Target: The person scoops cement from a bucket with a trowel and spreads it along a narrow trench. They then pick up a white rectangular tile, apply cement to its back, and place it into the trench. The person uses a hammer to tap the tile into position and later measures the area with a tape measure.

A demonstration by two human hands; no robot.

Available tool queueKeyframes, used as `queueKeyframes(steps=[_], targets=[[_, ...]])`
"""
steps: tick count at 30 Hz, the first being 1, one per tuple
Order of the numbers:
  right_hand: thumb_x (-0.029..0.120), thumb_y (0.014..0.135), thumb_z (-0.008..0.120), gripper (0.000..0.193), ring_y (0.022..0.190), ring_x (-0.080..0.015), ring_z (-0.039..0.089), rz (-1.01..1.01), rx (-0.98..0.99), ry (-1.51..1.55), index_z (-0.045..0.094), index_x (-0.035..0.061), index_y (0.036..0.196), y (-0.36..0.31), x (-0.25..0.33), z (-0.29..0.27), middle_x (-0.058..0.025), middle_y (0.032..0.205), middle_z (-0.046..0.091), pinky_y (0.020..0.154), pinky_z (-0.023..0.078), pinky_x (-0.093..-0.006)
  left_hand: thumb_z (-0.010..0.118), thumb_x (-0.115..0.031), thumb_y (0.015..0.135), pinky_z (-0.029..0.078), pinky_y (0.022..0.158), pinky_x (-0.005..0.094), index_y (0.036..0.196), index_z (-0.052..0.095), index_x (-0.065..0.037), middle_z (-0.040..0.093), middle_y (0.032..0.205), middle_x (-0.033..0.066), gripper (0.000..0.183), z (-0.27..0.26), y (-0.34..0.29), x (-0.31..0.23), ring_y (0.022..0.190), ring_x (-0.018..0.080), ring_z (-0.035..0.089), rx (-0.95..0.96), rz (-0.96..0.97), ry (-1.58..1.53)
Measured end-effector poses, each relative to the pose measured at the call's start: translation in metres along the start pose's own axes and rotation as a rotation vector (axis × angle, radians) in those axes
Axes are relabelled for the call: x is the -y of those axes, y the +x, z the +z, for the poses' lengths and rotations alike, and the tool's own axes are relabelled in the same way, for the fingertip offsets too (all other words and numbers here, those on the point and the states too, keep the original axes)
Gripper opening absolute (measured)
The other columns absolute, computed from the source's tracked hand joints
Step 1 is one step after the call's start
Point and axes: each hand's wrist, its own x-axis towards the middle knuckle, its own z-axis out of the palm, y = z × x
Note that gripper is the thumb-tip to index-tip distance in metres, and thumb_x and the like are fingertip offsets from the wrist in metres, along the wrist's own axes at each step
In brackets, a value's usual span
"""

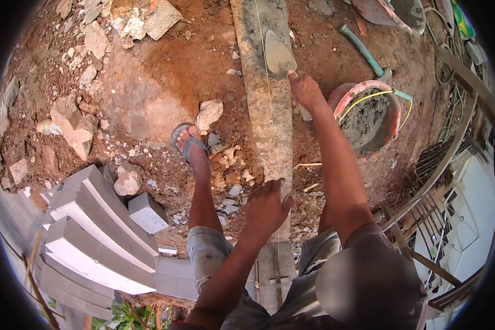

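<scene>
My right hand (307,88) is closed round the handle of a trowel (279,54). The trowel's blade rests on or just over wet grey mortar (271,21) spread along the far part of a long narrow concrete strip (272,148). A thin string (268,71) runs lengthwise above the strip. Nearer to me, my left hand (267,209) is over the strip's left edge, back upward, with the thumb apart from the fingers and nothing visible in it. Right of the strip, beside my right forearm, stands a reddish bucket (391,124) holding mortar, with a yellow handle.
A green-handled tool (362,50) lies beyond the bucket, and another mortar container (407,16) is at the far right. Grey blocks (102,220) are stacked at the near left. Broken stones (74,126) litter the soil. My sandalled foot (191,142) stands left of the strip.
</scene>
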Motion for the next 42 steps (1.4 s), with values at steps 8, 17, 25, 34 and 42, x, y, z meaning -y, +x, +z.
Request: queueKeyframes(steps=[8,17,25,34,42], targets=[[0.048,0.101,0.043,0.056,0.113,-0.0485,0.06,0.011,-0.054,-0.084,0.059,0.0005,0.127,-0.03,-0.068,0.081,-0.032,0.119,0.063,0.098,0.048,-0.0534,0.062,-0.04,0.093,0.051,0.093,0.0485,0.127,0.059,0.001,0.065,0.114,0.0202,0.053,0.004,0.011,0.0,0.103,0.0376,0.065,-0.02,-0.011,0.005],[0.049,0.091,0.065,0.058,0.1,-0.0419,0.068,-0.082,0.061,-0.186,0.059,0.0056,0.129,-0.182,-0.121,-0.079,-0.0252,0.104,0.07,0.089,0.053,-0.0485,0.062,-0.041,0.094,0.052,0.091,0.0492,0.13,0.059,-0.002,0.064,0.119,0.0206,0.053,0.018,0.023,-0.001,0.105,0.0402,0.064,0.005,0.01,-0.019],[0.016,0.094,0.058,0.034,0.108,-0.0305,0.067,-0.019,-0.404,-1.254,0.063,0.0032,0.126,-0.174,-0.16,-0.227,-0.0163,0.117,0.068,0.084,0.056,-0.0411,0.061,-0.039,0.095,0.05,0.095,0.047,0.133,0.058,-0.005,0.065,0.123,0.0232,0.051,0.019,0.025,-0.016,0.112,0.0407,0.063,0.047,-0.004,-0.015],[0.022,0.094,0.054,0.055,0.108,-0.0397,0.065,0.132,-0.147,-0.777,0.044,-0.0028,0.142,-0.18,-0.23,-0.073,-0.0262,0.117,0.061,0.082,0.058,-0.045,0.06,-0.044,0.095,0.05,0.095,0.0492,0.135,0.056,-0.003,0.063,0.125,0.0231,0.058,0.035,0.029,-0.013,0.112,0.0404,0.063,0.07,0.023,-0.073],[0.017,0.091,0.065,0.038,0.089,-0.0219,0.067,0.062,-0.447,-0.023,0.059,0.0025,0.126,-0.136,-0.354,-0.057,-0.0133,0.099,0.072,0.078,0.053,-0.0391,0.061,-0.04,0.095,0.051,0.095,0.0486,0.133,0.057,-0.002,0.065,0.12,0.0233,0.054,0.026,0.03,-0.041,0.11,0.0405,0.063,0.113,0.119,-0.081]])
